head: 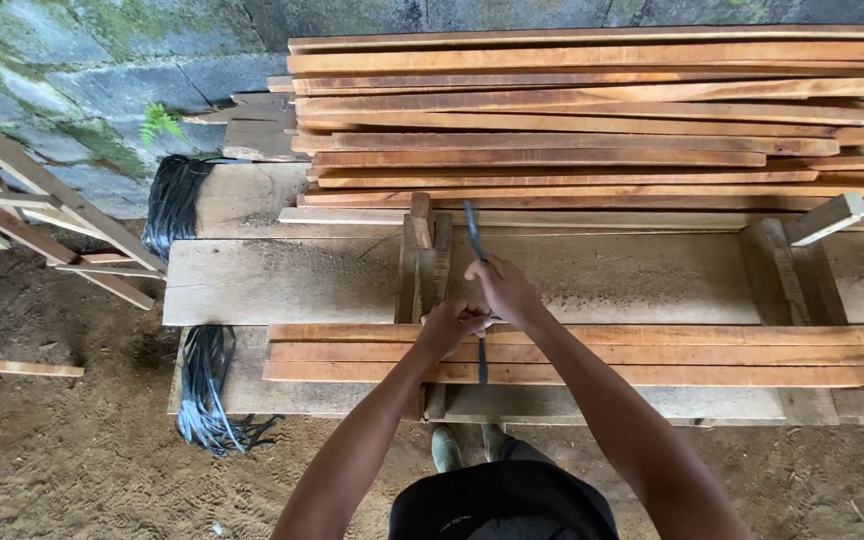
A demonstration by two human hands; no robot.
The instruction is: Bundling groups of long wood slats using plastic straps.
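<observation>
Both hands, the left hand and right hand, grip a dark strap. The strap runs front to back, crossing the long slats at the desk's near edge.

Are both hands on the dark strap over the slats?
Yes: the left hand and right hand grip the dark strap above the slats.

Mossy grey block wall rises behind a sandy dirt floor in soft daylight.

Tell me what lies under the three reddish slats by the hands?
The slats rest on a pale workbench plank, with a dark strap crossing them. Both hands cover the strap's middle; under the bench only shoes show.
</observation>
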